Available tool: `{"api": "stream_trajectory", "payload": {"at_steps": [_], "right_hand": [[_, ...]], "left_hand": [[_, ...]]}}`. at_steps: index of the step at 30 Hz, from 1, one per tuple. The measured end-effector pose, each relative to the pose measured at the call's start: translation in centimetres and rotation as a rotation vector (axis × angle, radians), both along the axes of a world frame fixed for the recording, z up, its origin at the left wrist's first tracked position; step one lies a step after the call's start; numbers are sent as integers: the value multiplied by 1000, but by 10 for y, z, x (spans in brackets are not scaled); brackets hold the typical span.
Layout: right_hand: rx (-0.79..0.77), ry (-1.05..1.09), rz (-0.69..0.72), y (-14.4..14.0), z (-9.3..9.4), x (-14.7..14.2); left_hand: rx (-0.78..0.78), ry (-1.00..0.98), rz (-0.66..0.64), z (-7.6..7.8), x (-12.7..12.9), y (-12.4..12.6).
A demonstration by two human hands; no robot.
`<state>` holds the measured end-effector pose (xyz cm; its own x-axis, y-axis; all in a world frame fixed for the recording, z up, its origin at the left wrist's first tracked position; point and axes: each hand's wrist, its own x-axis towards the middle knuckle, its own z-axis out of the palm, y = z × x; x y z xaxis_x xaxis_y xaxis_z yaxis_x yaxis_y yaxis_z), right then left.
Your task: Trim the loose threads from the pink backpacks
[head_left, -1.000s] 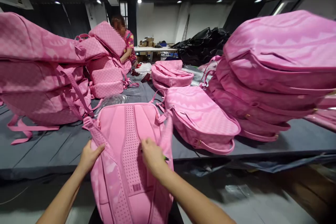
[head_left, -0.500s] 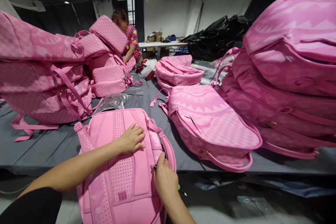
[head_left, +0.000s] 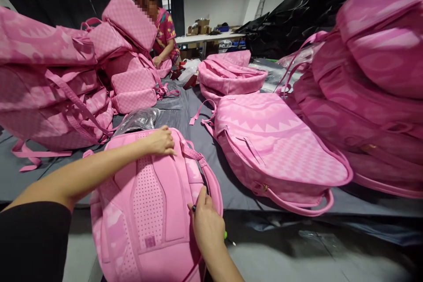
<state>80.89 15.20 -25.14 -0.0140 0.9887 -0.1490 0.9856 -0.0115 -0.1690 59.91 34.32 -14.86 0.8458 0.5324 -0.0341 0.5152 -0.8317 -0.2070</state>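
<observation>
A pink backpack (head_left: 180, 185) lies with its padded, perforated back panel up, its near part reaching past the table edge. My left hand (head_left: 161, 142) rests on the upper part of that panel, fingers somewhat bent and apart, with nothing visible in them. At the bag's right side, beside a curved pink shoulder strap (head_left: 214, 176), my right hand (head_left: 207, 224) is closed around a slim tool. Its black end (head_left: 194, 208) shows by the thumb, and a green part (head_left: 225, 235) with a thin pale tip pokes out behind. The tool's middle is hidden in the palm.
Another pink backpack (head_left: 280, 141) lies to the right, before a tall backpack stack (head_left: 373, 110). More pink bags (head_left: 49, 92) are piled left. Clear plastic (head_left: 139, 120) lies behind my bag on the grey-covered table (head_left: 172, 116). A co-worker (head_left: 165, 35) handles a bag at the back.
My left hand has slid up the back panel towards the bag's top. My right hand stays at the side with the tool. The view has tilted down slightly.
</observation>
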Motion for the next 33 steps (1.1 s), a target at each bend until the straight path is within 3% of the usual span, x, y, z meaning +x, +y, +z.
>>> {"api": "stream_trajectory", "payload": {"at_steps": [4,7,9,11,15,17,23,28,33], "right_hand": [[-13,3,24,0,6,0],[-41,47,25,4,14,6],[-98,127,7,6,20,14],[-86,337,-33,7,29,25],[281,1100,-161,3,49,40],[333,1293,-150,2,59,41],[113,1476,-184,22,69,20],[205,1345,-207,42,48,1],[271,1304,-316,50,30,-11]], "left_hand": [[139,53,43,18,-22,20],[214,14,86,15,-15,1],[165,-18,47,8,-5,-22],[79,-37,2,2,6,-46],[20,-29,48,-5,18,-73],[1,-21,59,-7,20,-76],[-10,-136,109,-27,19,-81],[91,-236,89,-45,12,-90],[134,-274,55,-49,10,-91]]}}
